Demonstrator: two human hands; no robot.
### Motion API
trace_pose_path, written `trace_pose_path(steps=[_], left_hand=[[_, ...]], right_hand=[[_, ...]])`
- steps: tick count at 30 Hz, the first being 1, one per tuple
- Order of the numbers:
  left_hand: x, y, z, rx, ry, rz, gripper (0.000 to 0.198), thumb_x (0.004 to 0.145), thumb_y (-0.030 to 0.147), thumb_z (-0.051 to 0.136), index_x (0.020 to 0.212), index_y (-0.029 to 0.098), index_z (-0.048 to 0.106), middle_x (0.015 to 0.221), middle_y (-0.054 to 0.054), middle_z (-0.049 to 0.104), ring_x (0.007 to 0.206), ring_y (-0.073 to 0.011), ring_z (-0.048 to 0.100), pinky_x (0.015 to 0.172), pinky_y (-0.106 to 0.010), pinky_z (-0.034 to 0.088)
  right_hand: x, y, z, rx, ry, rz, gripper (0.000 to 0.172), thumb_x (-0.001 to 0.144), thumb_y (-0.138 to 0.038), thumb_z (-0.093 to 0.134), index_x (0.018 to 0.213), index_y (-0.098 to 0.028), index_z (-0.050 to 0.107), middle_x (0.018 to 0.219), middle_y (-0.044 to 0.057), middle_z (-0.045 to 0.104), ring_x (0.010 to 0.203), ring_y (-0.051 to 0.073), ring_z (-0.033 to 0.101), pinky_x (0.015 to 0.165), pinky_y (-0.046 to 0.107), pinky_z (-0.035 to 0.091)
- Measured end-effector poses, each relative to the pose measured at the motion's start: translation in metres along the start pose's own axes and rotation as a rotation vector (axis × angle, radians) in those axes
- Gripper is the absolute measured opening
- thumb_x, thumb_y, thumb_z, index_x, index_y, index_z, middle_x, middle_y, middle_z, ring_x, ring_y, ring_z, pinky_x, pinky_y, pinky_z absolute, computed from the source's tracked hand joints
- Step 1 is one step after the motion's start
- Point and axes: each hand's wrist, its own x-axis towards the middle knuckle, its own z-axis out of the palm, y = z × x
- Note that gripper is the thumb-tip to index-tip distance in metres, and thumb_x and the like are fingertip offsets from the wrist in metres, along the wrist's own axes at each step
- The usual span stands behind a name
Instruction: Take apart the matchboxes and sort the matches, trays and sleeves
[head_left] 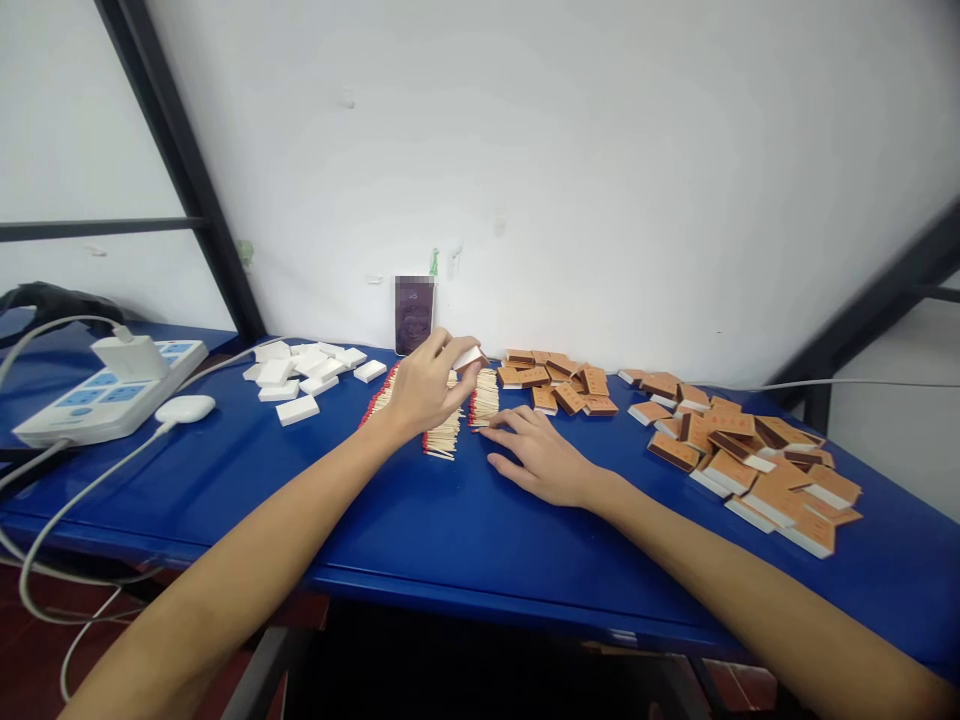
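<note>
My left hand [427, 385] pinches a small matchbox [469, 358], its white face up and a brownish edge at the right, just above the rows of matches. Beneath and beside that hand, red-tipped wooden matches [442, 437] lie side by side; part of them is hidden by the hand. To the right is another row of matches [486, 395]. My right hand [536, 455] rests low over the table, fingers apart, with its fingertips at the near end of this row. Whether a fingertip presses on a match is too small to tell.
White matchbox trays [300, 370] are heaped at the left. Orange-brown matchboxes lie in a small pile [562, 378] and a larger pile [757, 460] to the right. A phone [414, 315] leans on the wall. A power strip [112, 395] and cables occupy the blue table's [450, 540] left end.
</note>
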Motion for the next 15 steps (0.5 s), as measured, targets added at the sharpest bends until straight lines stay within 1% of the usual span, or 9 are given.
trace_pose_path(steps=[6,10,15], left_hand=[[-0.0006,0.0004,-0.0002,0.004,-0.026,0.016,0.019,0.095,0.025,0.05,0.107,0.016,0.061,0.087,-0.004,0.054,0.075,-0.0155,0.055,0.067,-0.027,0.045],[-0.0009,0.0005,-0.0002,0.009,-0.03,0.022,0.019,0.095,0.025,0.05,0.107,0.016,0.062,0.087,-0.004,0.055,0.075,-0.0156,0.055,0.067,-0.027,0.045],[-0.0011,-0.0006,0.0007,0.005,-0.035,0.027,0.018,0.095,0.024,0.051,0.107,0.016,0.061,0.087,-0.004,0.055,0.075,-0.0155,0.055,0.067,-0.028,0.045]], right_hand=[[0.0021,-0.0022,-0.0019,-0.025,-0.016,-0.025,0.041,0.101,-0.037,0.044,0.132,-0.016,0.06,0.129,0.015,0.06,0.114,0.031,0.05,0.093,0.05,0.042],[0.0028,-0.0031,-0.0032,-0.046,-0.03,-0.029,0.043,0.101,-0.037,0.043,0.135,-0.014,0.058,0.13,0.016,0.06,0.115,0.032,0.049,0.094,0.05,0.041],[0.0028,-0.0026,-0.0028,-0.046,-0.031,-0.025,0.044,0.101,-0.039,0.043,0.135,-0.016,0.058,0.13,0.016,0.06,0.114,0.032,0.05,0.093,0.05,0.041]])
